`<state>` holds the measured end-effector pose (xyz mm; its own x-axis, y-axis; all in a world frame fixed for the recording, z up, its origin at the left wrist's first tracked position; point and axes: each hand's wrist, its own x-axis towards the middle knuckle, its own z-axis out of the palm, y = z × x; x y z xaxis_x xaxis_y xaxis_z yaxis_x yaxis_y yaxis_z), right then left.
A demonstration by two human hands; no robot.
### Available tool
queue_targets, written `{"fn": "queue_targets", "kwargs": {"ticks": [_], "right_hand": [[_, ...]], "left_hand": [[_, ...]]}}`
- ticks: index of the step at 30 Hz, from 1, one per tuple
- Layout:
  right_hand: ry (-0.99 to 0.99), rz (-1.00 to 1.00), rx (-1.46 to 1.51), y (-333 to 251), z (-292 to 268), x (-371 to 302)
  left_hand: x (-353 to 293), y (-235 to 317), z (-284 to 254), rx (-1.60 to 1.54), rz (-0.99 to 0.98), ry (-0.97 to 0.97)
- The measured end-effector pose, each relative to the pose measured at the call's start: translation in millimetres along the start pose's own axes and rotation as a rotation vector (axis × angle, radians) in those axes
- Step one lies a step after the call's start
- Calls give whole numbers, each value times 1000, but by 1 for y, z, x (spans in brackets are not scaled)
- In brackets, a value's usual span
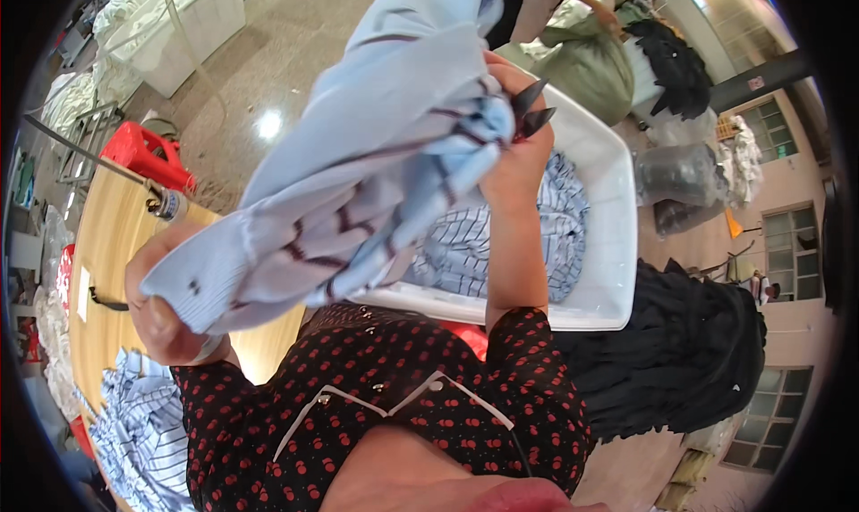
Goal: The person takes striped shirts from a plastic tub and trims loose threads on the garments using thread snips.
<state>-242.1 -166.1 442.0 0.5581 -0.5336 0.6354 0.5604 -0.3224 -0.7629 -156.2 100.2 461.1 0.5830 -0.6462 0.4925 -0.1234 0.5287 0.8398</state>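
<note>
A light blue knit garment [358, 168] with dark stripes is stretched up and across between my hands. My left hand [161, 324] is closed on its ribbed edge, above the wooden table. On the other side my right hand [519, 168] grips the bunched cloth. Dark-bladed thread snips [534, 110] stick out of that same hand, their two blade tips apart and their handles mostly hidden. Below the right forearm stands a white plastic bin [617, 217], with blue striped garments [562, 244] heaped inside. The hanging cloth covers part of this bin.
The wooden table [98, 199] lies to the left, with more striped garments [143, 431] at its near end. Beyond it is a red plastic stool [143, 154]. A large pile of black garments [662, 351] is at the right. Another person's arm [591, 2] reaches near an olive sack [586, 69].
</note>
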Motion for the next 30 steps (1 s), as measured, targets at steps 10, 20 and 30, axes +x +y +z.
{"fn": "queue_targets", "kwargs": {"ticks": [10,20,30], "right_hand": [[-97,550,-468,68,-30,-47],[-551,732,174,88,1,-127],[-257,855,16,116,-24,-130]], "left_hand": [[11,-17,7,-167,-364,42],[28,-12,19,-37,-288,-150],[17,-49,14,-217,-595,-283]]}}
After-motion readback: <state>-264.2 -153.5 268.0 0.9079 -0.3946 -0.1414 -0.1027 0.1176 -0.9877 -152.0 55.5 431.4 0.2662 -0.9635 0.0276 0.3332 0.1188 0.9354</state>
